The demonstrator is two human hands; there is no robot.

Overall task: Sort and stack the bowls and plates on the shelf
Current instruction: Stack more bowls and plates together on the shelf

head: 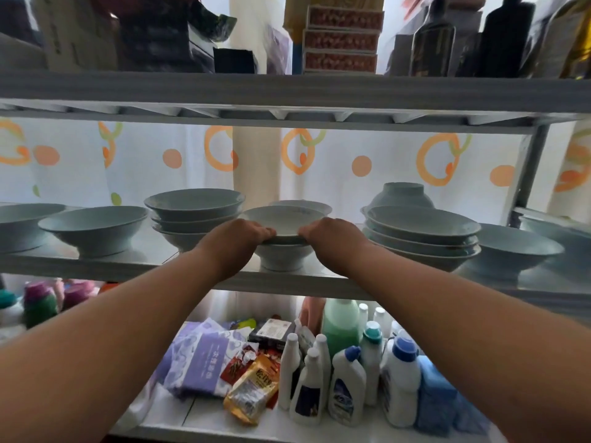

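On the middle shelf point(128, 270) stand pale blue-white bowls and plates. My left hand point(243, 233) and my right hand point(332, 235) both grip the rim of a shallow white plate point(283, 219) that rests on top of a footed bowl point(281, 255). Another plate point(300, 206) sits just behind it. To the left stands a stack of bowls point(193, 215), then a single bowl point(94, 228) and one more bowl point(19, 222) at the far left. To the right is a stack of plates point(422, 238) with an upturned bowl point(401, 193) behind, and a single bowl point(511, 251).
The upper shelf point(287, 91) hangs low over the dishes and carries boxes and dark bottles. The shelf's right post point(531, 167) stands near the right-hand bowls. Below are cleaning bottles point(345, 378), a purple tissue pack point(201, 359) and snack packets. A patterned curtain hangs behind.
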